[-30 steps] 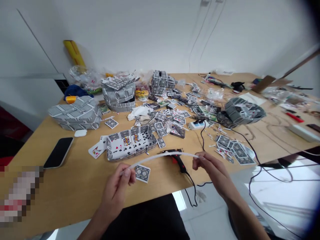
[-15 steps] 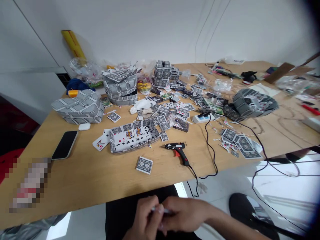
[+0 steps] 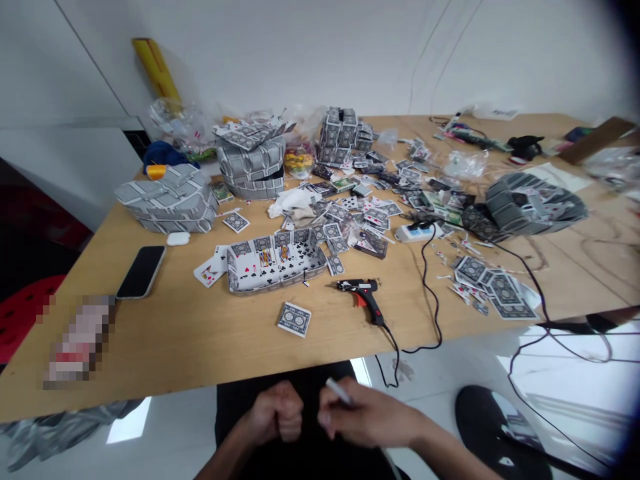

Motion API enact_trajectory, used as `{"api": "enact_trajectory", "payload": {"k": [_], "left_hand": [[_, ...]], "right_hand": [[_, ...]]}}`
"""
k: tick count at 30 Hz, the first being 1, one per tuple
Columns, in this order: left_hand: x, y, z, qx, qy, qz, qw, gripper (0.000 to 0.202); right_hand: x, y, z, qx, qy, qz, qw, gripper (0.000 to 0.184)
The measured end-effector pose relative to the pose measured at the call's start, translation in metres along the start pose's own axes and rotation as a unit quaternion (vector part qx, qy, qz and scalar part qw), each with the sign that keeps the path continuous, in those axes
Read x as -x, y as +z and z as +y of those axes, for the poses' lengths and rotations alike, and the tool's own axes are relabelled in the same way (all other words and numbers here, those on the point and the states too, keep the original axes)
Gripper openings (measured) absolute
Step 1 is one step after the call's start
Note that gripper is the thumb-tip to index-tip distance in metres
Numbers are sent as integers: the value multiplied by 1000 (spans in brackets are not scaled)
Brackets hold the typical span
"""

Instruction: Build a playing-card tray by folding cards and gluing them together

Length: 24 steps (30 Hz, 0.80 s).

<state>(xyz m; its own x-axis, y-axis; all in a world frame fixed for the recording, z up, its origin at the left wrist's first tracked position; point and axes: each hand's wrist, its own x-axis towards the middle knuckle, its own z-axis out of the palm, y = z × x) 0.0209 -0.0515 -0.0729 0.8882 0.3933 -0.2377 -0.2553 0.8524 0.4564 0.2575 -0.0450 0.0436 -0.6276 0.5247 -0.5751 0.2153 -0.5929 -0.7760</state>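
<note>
Over my dark-clothed lap, below the table edge, my left hand (image 3: 277, 410) is closed in a fist; whatever it holds, if anything, is hidden. Just right of it and apart, my right hand (image 3: 363, 413) grips a slim whitish pen-like stick (image 3: 340, 391) that sticks up past the fingers. On the table in front lies a playing card (image 3: 295, 319), patterned back up. A black glue gun (image 3: 364, 297) with a red trigger rests right of it. Behind the card stands a shallow tray made of playing cards (image 3: 270, 288), lined with card faces.
Grey card-covered baskets (image 3: 173, 207) stand at the back left, and a bowl-like one (image 3: 530, 207) at the right. Loose playing cards (image 3: 505, 293) are strewn about. A phone (image 3: 141, 272) lies left. Cables run from a power strip (image 3: 414, 232) over the front edge.
My hands have come apart: the left moved left as a fist, while the right keeps the pen-like stick. The camera view has shifted slightly; the tabletop things look unmoved.
</note>
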Motion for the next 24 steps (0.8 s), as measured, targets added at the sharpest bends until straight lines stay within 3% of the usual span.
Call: {"api": "enact_trajectory", "payload": {"k": [2,4,5,7,9,10,13,19,21,24], "left_hand": [[-10,14,3,-20,-24,-21,999,63],[-24,30,2,-40,-27,-21,999,52],[-32,38,2,-41,-26,-11,999,49],[-45,52,1,-31,-34,20,999,45],[-54,62,1,-65,-42,73,994,43],[-57,66,1,-101,-42,100,989,41],[-56,71,1,-220,-41,156,962,39],[-33,74,10,-371,-44,185,909,41],[-26,78,20,-427,-30,198,882,37],[-19,86,37,-465,9,212,859,29]], "right_hand": [[17,-25,-21,6,-82,119,990,40],[29,-56,-33,55,-116,249,960,40],[32,-71,-35,107,-116,327,932,40],[33,-98,-33,228,-100,472,846,40],[28,-115,-25,305,-55,558,770,38],[25,-120,-21,327,-28,571,752,40],[14,-124,-14,362,42,549,752,41],[5,-123,-21,403,103,495,763,28],[6,-123,-23,386,106,488,776,29],[12,-115,-27,320,73,474,817,25]]}}
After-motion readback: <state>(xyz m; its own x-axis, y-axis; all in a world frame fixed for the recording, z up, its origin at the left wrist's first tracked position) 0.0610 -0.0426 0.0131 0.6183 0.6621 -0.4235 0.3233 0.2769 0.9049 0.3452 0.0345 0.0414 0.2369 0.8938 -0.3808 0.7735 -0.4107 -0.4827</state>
